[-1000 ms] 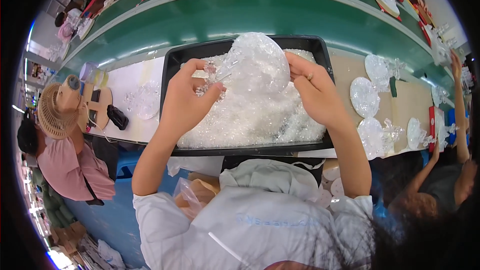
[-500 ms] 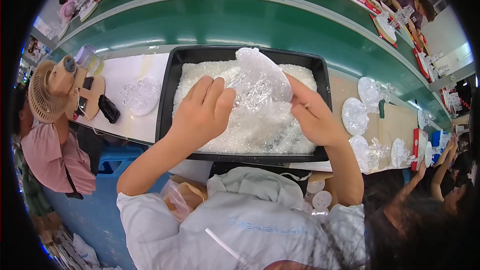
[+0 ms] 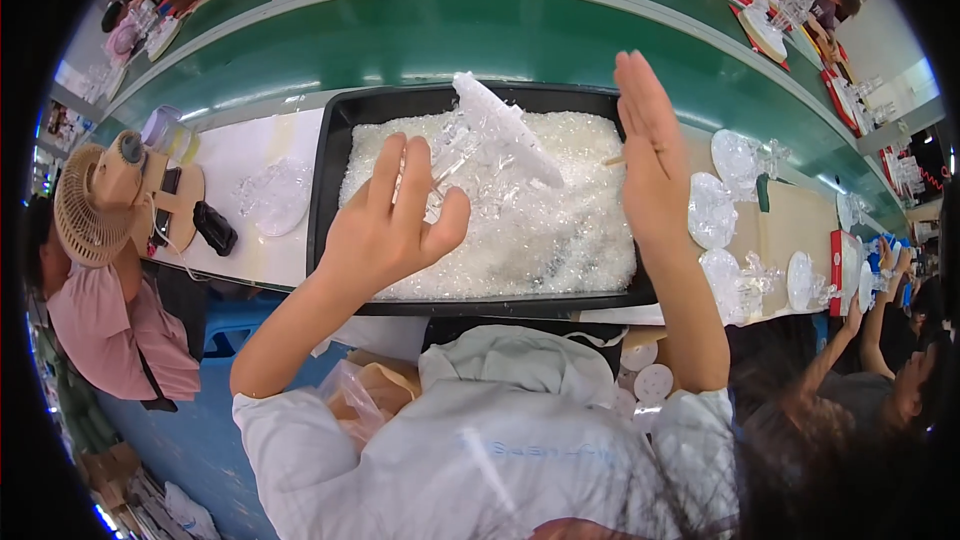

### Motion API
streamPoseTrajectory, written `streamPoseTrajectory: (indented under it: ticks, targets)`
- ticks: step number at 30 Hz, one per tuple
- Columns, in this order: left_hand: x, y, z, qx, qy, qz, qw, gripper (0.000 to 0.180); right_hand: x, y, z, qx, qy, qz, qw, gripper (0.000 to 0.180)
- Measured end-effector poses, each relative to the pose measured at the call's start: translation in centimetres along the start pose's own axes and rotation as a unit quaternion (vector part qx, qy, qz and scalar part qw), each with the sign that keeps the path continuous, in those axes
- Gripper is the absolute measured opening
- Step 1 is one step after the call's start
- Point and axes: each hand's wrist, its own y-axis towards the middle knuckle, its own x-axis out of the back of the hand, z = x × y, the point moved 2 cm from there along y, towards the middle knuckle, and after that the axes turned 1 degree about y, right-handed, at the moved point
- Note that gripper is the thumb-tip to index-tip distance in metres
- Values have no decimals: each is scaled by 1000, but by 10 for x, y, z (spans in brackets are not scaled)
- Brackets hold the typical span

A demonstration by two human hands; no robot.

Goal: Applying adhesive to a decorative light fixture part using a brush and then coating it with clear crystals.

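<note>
Left hand: the left hand (image 3: 395,220) has bent, parted fingers and thumb curled round the clear fittings (image 3: 478,165) of the white disc.
Right hand: the right hand (image 3: 652,150) is flat and off the disc, fingers pressed together, pointing to 12 o'clock.
Open room: bare granules (image 3: 545,250) lie toward 6 o'clock; a gap over more granules separates the right palm from the disc.
Tray edges: the black tray (image 3: 325,170) has its 3 o'clock rim partly hidden by the right forearm; the left forearm crosses its near rim around 7.
White disc: the white disc (image 3: 520,140) is at 2 o'clock from the left fingers and 9 from the right palm, tilted nearly edge-on, its top overlapping the far rim in view.
Changed: half a second ago the right fingers pinched the disc's edge and its face showed more broadly; the left fingers were closer together.
White tabletop: at 9 o'clock, another disc piece (image 3: 275,198), then a fan (image 3: 90,200).
Brown board: at 3, several disc pieces (image 3: 710,210).
Green bench: at 12, a green surface (image 3: 480,35).
</note>
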Motion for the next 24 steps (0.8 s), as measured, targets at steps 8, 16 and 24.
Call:
streamPoseTrajectory:
  ticks: [8,16,24]
  targets:
    - [-7,1,6,-26,42,-11,999,48,-11,-11,25,-30,-205,196,959,79]
    - [-9,2,12,-61,83,-12,995,46,-16,-19,26,29,-107,170,979,84]
    - [-5,-5,5,24,-84,12,996,49,22,-5,18,59,43,-20,997,79]
